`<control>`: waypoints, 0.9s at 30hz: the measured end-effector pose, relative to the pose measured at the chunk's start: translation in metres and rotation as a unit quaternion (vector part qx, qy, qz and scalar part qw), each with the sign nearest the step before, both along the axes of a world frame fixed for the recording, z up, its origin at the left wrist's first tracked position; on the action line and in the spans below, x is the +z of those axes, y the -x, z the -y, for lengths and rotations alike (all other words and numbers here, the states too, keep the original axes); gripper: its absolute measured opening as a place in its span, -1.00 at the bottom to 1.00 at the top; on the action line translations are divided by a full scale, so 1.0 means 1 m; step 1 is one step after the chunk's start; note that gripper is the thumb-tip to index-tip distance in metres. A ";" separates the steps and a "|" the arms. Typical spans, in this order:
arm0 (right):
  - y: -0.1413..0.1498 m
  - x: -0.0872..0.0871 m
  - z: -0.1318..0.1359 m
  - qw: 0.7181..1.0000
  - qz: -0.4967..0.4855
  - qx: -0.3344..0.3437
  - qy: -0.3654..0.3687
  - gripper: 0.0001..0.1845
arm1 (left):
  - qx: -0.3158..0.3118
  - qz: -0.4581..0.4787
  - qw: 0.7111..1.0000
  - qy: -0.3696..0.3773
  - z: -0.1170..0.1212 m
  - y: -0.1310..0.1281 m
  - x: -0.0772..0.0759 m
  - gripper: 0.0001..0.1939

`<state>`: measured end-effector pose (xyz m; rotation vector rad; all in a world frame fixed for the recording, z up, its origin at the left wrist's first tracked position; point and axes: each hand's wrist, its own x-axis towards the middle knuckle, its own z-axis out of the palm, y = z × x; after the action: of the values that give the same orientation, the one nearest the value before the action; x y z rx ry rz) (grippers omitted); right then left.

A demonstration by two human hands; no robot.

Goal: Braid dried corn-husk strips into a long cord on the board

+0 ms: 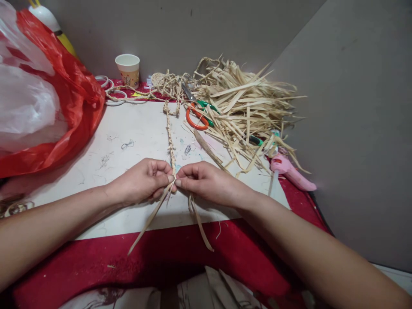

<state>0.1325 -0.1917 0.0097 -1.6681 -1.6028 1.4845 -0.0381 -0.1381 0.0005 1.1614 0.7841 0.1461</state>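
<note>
A thin braid of dry straw strips (170, 141) runs from the heap at the back down the white board to my two hands. My left hand (149, 180) is closed, its thumb and finger pinching the near end of the braid. Close beside it, my right hand (207, 182) also pinches at that end, thumb tip almost meeting the left thumb. One loose straw strip (146, 227) hangs below my left hand toward the lower left. Another strip (200, 223) trails from beneath my right hand over the board's front edge.
A pile of dry straw (254, 98) lies at the back right, with orange-handled scissors (197, 118) at its left. A pink glue gun (291, 171) rests right. The paper cup (128, 71) stands behind the white board (135, 128). A red plastic bag (86, 94) bulges at left.
</note>
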 end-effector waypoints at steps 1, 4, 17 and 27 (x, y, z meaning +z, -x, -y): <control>-0.001 0.000 0.000 1.000 0.018 0.017 -0.017 -0.81 | -0.001 0.004 1.000 -0.003 0.000 0.000 -0.001 -0.86; -0.004 -0.001 -0.001 0.998 0.000 0.065 -0.025 -0.80 | -0.003 0.008 1.000 -0.015 -0.001 0.000 -0.001 -0.87; 0.007 -0.013 -0.001 0.948 -0.257 -0.078 0.173 -0.81 | -0.046 -0.009 0.994 -0.103 -0.004 0.004 -0.007 -0.84; 0.010 -0.027 0.007 0.986 -0.147 -0.085 0.006 -0.71 | -0.098 -0.123 0.928 -0.337 -0.007 0.006 0.017 -0.81</control>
<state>0.1220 -0.1983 -0.0176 -1.4700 -1.2670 1.5685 -0.0437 -0.1315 0.0173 1.9349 0.8588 0.1052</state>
